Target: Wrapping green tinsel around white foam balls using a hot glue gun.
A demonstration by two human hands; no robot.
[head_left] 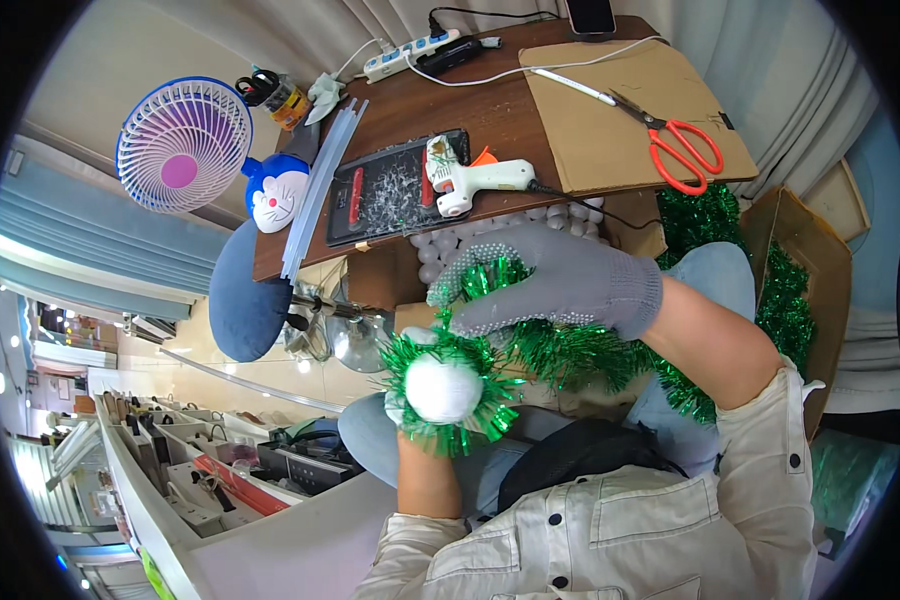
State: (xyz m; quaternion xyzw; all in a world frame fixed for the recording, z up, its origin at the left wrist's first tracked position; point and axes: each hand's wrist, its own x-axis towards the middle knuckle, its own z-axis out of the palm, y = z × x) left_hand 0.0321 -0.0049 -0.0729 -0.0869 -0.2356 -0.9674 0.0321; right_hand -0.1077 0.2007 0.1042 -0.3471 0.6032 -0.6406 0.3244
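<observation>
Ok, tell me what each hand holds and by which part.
Left hand cups a white ball ringed with green tinsel, from below. Gloved right hand pinches the tinsel strand near the ball.

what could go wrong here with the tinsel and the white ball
1. The green tinsel trails from the white ball over the lap to the box; a tug by the gloved right hand might pull the wrap loose.
2. The left hand is mostly hidden under the ball, so its hold looks shallow and the ball could slip.
3. The glue gun rests near the table edge, cord trailing; a snag could drag it off.
</observation>
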